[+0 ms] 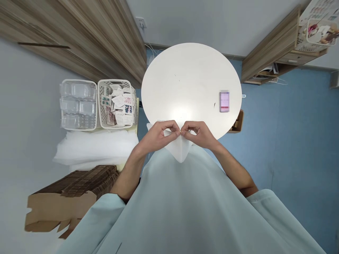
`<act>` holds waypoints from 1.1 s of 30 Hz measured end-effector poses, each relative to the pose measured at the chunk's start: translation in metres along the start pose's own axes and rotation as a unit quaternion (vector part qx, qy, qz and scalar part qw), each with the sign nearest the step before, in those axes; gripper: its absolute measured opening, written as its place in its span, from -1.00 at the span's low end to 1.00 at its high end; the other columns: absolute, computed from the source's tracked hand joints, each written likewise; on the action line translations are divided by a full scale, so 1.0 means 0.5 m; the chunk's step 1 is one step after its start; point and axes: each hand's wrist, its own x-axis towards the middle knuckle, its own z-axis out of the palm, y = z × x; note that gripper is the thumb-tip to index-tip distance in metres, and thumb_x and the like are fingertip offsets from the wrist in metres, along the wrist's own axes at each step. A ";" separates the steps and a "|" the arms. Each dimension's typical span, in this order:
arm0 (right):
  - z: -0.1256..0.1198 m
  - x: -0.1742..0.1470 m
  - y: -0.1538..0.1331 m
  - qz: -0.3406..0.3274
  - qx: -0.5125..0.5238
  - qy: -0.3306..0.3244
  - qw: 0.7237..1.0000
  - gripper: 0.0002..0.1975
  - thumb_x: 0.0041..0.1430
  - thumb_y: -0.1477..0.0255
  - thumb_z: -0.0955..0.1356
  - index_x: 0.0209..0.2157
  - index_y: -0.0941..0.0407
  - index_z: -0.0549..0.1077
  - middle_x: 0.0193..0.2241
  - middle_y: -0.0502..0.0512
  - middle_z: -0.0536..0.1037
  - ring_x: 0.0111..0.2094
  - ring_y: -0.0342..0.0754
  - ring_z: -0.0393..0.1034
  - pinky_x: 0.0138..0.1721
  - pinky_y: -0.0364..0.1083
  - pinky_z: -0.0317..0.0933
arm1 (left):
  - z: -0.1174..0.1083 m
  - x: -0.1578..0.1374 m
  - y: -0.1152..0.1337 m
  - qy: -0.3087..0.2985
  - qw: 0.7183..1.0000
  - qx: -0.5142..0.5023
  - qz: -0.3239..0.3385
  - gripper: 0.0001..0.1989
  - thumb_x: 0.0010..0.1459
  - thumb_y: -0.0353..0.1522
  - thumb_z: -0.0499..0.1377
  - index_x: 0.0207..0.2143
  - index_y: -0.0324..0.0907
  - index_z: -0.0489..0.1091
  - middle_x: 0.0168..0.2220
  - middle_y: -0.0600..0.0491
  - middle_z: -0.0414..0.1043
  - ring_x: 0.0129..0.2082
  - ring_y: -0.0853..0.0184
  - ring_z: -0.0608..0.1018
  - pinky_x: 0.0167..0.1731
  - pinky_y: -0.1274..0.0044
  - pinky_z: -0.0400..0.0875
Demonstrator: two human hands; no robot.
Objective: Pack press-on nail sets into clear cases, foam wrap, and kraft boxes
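Observation:
A thin white translucent sheet (178, 150) hangs in a pointed fold in front of my light blue shirt, at the near edge of the round white table (190, 70). My left hand (164, 133) pinches its upper edge between thumb and forefinger. Close against it, my right hand (198, 133) pinches the same edge, the fingertips of both hands nearly touching. I cannot tell whether the sheet is foam, film or a bag. Part of it lies behind my left hand.
A phone (224, 101) lies on the table's right side. To the left stand a basket of clear plastic boxes (78, 129) and a basket of small cards (100, 121). Below them are stacked white sheets (97, 146) and folded brown cardboard (62, 208). A cardboard box (240, 121) sits beyond the table.

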 end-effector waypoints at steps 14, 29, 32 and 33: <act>0.051 -0.007 0.027 -0.018 -0.001 0.200 0.980 -0.71 0.37 0.11 0.38 -0.32 0.03 0.48 -0.34 0.06 0.53 -0.20 0.02 0.46 -0.08 0.05 0.41 | 0.073 0.004 -0.036 0.175 0.983 -0.061 0.013 -0.70 0.32 -0.08 0.22 -0.33 -0.09 0.42 -0.35 0.05 0.49 -0.29 0.26 0.50 -0.17 0.40 0.44; -0.021 -0.013 -0.022 0.018 -0.037 0.031 0.999 -0.72 0.37 0.13 0.43 -0.25 0.06 0.59 -0.27 0.08 0.66 -0.21 0.01 0.53 -0.11 0.01 0.42 | 0.003 0.001 -0.002 -0.028 1.000 0.002 -0.014 -0.59 0.28 0.03 0.28 -0.35 -0.11 0.59 -0.37 0.06 0.57 -0.29 0.26 0.55 -0.21 0.45 0.45; -0.041 -0.010 -0.025 0.053 -0.033 -0.039 0.997 -0.69 0.32 0.10 0.46 -0.26 0.07 0.61 -0.27 0.08 0.67 -0.21 0.01 0.54 -0.17 -0.01 0.42 | 0.002 0.001 0.002 -0.058 0.998 0.007 -0.018 -0.58 0.25 0.06 0.29 -0.36 -0.10 0.60 -0.39 0.06 0.57 -0.31 0.25 0.55 -0.25 0.45 0.46; -0.047 -0.009 -0.026 0.058 -0.038 -0.064 0.996 -0.69 0.31 0.10 0.47 -0.27 0.08 0.62 -0.28 0.08 0.67 -0.22 0.01 0.54 -0.18 -0.02 0.41 | 0.001 0.000 0.001 -0.069 0.997 0.008 -0.020 -0.57 0.24 0.07 0.30 -0.37 -0.09 0.60 -0.40 0.07 0.57 -0.32 0.25 0.55 -0.26 0.46 0.46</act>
